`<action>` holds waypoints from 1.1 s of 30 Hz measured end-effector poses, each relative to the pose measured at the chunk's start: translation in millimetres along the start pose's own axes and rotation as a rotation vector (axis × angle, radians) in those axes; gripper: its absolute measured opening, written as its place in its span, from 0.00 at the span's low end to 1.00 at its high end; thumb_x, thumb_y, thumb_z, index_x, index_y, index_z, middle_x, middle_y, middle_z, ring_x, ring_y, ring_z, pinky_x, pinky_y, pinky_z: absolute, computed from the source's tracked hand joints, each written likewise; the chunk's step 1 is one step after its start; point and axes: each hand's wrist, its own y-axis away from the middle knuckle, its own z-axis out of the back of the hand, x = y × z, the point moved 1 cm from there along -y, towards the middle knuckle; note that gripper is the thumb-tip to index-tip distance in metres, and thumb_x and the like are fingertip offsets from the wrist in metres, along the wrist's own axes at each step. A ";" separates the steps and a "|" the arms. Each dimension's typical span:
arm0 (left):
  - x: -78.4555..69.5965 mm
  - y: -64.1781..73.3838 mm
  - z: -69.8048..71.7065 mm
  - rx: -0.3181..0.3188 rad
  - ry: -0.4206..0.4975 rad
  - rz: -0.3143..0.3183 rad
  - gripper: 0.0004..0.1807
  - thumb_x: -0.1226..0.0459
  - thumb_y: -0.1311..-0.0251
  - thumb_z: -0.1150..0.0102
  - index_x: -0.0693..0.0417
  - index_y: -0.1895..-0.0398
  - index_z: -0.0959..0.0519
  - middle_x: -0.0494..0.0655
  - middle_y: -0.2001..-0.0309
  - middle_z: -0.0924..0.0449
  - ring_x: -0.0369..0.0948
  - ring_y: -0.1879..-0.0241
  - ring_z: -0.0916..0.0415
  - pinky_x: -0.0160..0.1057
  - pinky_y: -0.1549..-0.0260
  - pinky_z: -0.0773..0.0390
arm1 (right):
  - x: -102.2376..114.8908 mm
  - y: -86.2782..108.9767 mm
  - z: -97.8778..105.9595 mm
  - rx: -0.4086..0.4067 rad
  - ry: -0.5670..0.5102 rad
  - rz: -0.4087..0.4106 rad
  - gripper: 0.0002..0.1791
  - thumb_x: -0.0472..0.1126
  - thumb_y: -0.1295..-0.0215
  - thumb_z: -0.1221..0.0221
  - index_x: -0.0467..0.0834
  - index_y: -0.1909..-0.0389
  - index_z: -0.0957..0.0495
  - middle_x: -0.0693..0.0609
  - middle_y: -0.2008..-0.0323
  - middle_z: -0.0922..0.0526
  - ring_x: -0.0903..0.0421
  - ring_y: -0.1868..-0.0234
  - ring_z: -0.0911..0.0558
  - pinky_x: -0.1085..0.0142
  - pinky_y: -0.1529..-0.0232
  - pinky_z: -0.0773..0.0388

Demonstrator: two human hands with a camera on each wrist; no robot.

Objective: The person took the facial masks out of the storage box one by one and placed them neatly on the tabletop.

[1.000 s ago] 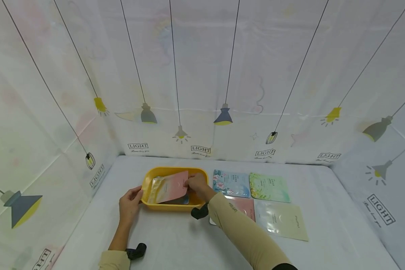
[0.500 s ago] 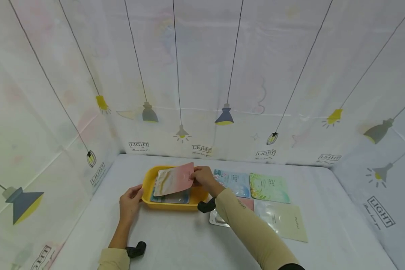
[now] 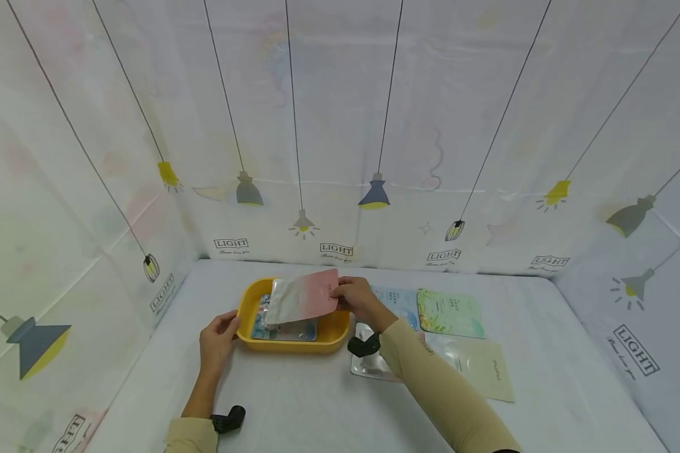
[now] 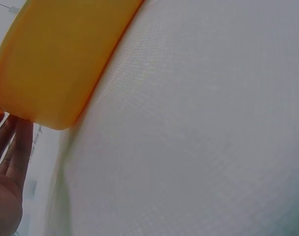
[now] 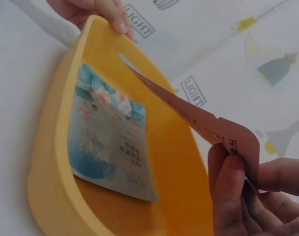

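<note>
A pink and pale sheet mask packet (image 3: 303, 299) is pinched at its right edge between my right hand's (image 3: 364, 303) thumb and fingers, tilted above the yellow plastic tray (image 3: 333, 330). Seen nearly edge-on in the right wrist view, the packet shows printed characters near the fingertips. Lying in the tray is a blue floral sheet mask packet (image 5: 115, 142), which the pink one partly covers in the head view. My left hand (image 3: 218, 340) grips the tray's left end, its thumb over the rim in the right wrist view. The left wrist view shows the tray's outer wall (image 4: 61, 64).
To the right of the tray lie a blue packet (image 3: 403, 305), a green packet (image 3: 452, 313), a cream packet (image 3: 487, 371) and a silver and pink packet (image 3: 371, 368), partly hidden by the right arm. A lamp-patterned curtain (image 3: 340, 126) stands behind the table.
My right hand has lifted the pink packet and carried it to the right, uncovering more of the blue packet in the tray. My left hand has stayed at the tray's end.
</note>
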 end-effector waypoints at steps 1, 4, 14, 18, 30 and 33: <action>-0.2 -0.1 -0.1 -0.001 0.000 0.002 0.18 0.57 0.31 0.45 0.58 0.44 0.22 0.56 0.44 0.20 0.28 0.61 0.23 0.21 0.66 0.20 | 0.2 0.7 2.5 -0.001 -0.009 -0.003 0.17 0.33 0.39 0.40 0.36 0.48 0.22 0.46 0.65 0.17 0.55 0.70 0.18 0.65 0.64 0.15; -1.3 0.0 0.0 -0.006 -0.001 0.000 0.19 0.57 0.31 0.45 0.59 0.44 0.22 0.57 0.44 0.20 0.28 0.61 0.23 0.21 0.66 0.21 | -0.4 3.0 10.1 -0.007 -0.029 -0.014 0.18 0.33 0.38 0.40 0.37 0.47 0.22 0.47 0.65 0.17 0.55 0.70 0.19 0.66 0.64 0.15; 3.6 1.0 0.2 -0.012 -0.012 0.007 0.20 0.55 0.31 0.45 0.58 0.43 0.22 0.56 0.44 0.20 0.29 0.60 0.22 0.21 0.66 0.20 | -13.7 19.2 29.7 0.003 -0.090 0.002 0.22 0.32 0.37 0.41 0.35 0.41 0.27 0.47 0.64 0.19 0.56 0.71 0.21 0.68 0.67 0.17; 4.7 1.4 -0.2 -0.007 -0.006 0.015 0.20 0.55 0.31 0.45 0.57 0.43 0.22 0.56 0.44 0.20 0.28 0.61 0.23 0.22 0.65 0.20 | -20.0 26.8 38.8 0.015 -0.100 0.020 0.22 0.31 0.37 0.41 0.34 0.41 0.27 0.49 0.66 0.19 0.58 0.72 0.20 0.68 0.68 0.18; 3.0 -0.4 -1.1 -0.020 -0.014 0.007 0.20 0.54 0.31 0.45 0.56 0.43 0.22 0.54 0.44 0.20 0.32 0.58 0.21 0.20 0.65 0.21 | -35.5 48.0 69.6 0.042 -0.136 0.034 0.25 0.33 0.36 0.41 0.32 0.38 0.31 0.54 0.72 0.18 0.60 0.74 0.19 0.69 0.69 0.19; 3.0 -0.7 -1.2 -0.016 -0.007 0.009 0.20 0.54 0.31 0.45 0.56 0.43 0.22 0.54 0.44 0.20 0.29 0.59 0.22 0.21 0.65 0.20 | -37.2 57.4 78.2 0.044 -0.140 0.031 0.25 0.33 0.35 0.41 0.32 0.38 0.31 0.55 0.72 0.18 0.61 0.74 0.20 0.69 0.69 0.20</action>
